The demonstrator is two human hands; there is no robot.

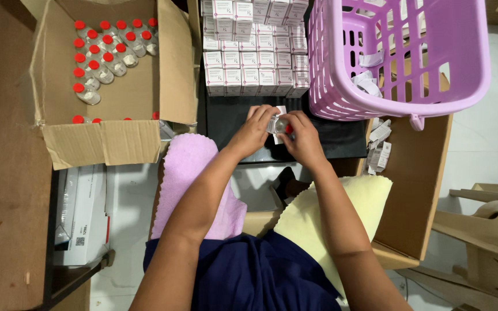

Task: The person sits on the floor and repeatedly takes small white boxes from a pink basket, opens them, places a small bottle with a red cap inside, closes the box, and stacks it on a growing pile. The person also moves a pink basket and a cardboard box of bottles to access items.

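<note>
Both hands, left hand [253,130] and right hand [302,136], pinch a small red-capped vial [279,125].

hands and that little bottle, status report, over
Left hand and right hand both shut on small red-capped bottle with white leaflet. Over black tray. Nothing in the way.

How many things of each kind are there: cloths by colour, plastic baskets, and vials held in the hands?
Pink cloth: 1
Yellow cloth: 1
Purple plastic basket: 1
Red-capped vial, held: 1
Total: 4
</note>
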